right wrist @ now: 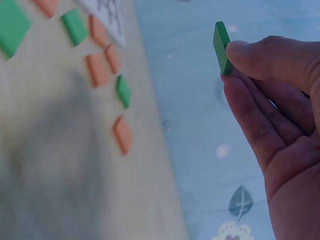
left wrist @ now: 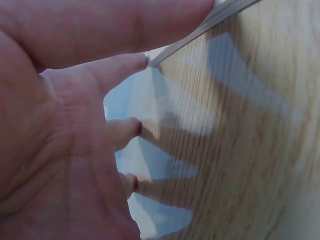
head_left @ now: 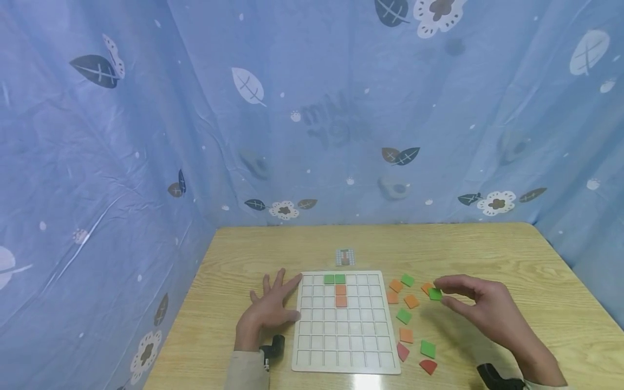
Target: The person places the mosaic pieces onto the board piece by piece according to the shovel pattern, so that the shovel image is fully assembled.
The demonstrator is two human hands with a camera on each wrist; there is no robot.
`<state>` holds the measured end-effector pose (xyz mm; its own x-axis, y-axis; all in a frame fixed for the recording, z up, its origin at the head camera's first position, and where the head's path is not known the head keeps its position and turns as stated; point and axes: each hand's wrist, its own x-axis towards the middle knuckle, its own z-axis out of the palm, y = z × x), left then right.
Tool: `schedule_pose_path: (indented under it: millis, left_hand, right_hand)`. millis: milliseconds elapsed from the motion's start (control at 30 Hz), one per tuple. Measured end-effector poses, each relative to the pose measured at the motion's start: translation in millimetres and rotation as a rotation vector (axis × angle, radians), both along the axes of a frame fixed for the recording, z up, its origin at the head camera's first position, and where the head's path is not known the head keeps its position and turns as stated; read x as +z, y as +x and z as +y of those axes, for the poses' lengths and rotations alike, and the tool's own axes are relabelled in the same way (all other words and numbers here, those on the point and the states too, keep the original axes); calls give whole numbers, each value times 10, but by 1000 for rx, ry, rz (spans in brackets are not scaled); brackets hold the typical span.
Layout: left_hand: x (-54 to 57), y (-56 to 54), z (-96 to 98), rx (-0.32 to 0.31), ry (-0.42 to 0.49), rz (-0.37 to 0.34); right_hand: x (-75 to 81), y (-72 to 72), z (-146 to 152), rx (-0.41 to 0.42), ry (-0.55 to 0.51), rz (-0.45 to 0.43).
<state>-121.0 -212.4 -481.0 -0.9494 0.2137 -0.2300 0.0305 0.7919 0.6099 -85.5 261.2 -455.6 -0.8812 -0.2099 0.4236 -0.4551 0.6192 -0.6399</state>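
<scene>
In the head view a white grid board lies on the table. Two green square tiles sit side by side in its top row, with two orange square tiles below the right one. My left hand has its fingers spread, thumb and index fingertip touching the board's left edge. Right of the board, my right hand pinches a green square tile between thumb and fingers, above the table.
Loose orange tiles and green tiles lie scattered along the board's right side, with two red quarter-circle pieces nearer me. A small pattern card lies beyond the board. A blue patterned curtain hangs behind the table.
</scene>
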Motion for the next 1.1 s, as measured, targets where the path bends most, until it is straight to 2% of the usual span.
schedule_pose_path:
  millis: [167, 433, 667, 833, 1100]
  left_hand:
    - [-1, -2, 0, -5, -4, 1]
    - [22, 0, -6, -13, -9, 4]
    - [22, 1, 1, -13, -7, 9]
    - [13, -4, 10, -9, -10, 9]
    - [-16, 0, 1, -8, 25, 12]
  right_hand:
    - [138, -126, -160, 36, 5, 47]
    - [333, -307, -387, 68, -21, 46]
    - [484, -430, -574, 132, -70, 72]
    - [534, -522, -661, 165, -78, 71]
    - [521, -667, -814, 183, -127, 5]
